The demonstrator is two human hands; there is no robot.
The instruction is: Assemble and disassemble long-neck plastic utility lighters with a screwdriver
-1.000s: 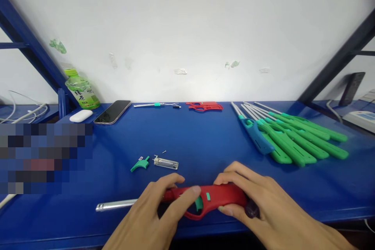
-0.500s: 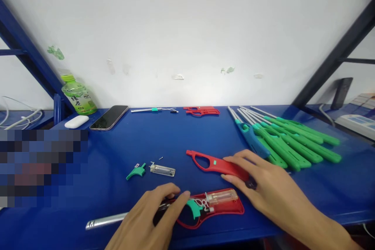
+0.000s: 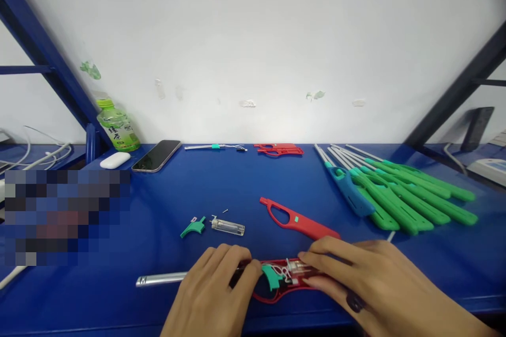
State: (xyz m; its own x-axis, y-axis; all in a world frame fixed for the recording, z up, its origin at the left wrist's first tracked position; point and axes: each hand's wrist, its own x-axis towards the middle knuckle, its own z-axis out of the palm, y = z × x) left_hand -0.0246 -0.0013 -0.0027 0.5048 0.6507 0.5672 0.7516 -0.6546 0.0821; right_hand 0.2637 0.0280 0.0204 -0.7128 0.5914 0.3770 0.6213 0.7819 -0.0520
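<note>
An opened red gas lighter [image 3: 265, 299] lies at the table's front, its long metal tube [image 3: 162, 279] pointing left. In its half shell are a green trigger [image 3: 272, 277], white wires and a clear fuel tank [image 3: 296, 266], partly covered by fingers. My left hand [image 3: 215, 287] pinches the lighter where tube and handle meet. My right hand [image 3: 348, 271] grips the handle end around the tank. A dark rounded object [image 3: 354, 302] shows under the right palm; its kind is unclear. Just behind lies the other red shell half [image 3: 302, 224].
A loose green trigger [image 3: 194, 227], a clear fuel tank [image 3: 228, 226] and a small screw [image 3: 225, 210] lie mid-table. Several green lighters [image 3: 411, 195] and a blue one [image 3: 351, 192] lie right. Behind are lighter parts [image 3: 280, 149], a phone [image 3: 157, 156], a white case [image 3: 115, 160] and a bottle [image 3: 118, 126].
My right hand has left the loose red shell half and come down onto the handle end of the opened lighter. My left hand keeps its hold. The view has shifted slightly.
</note>
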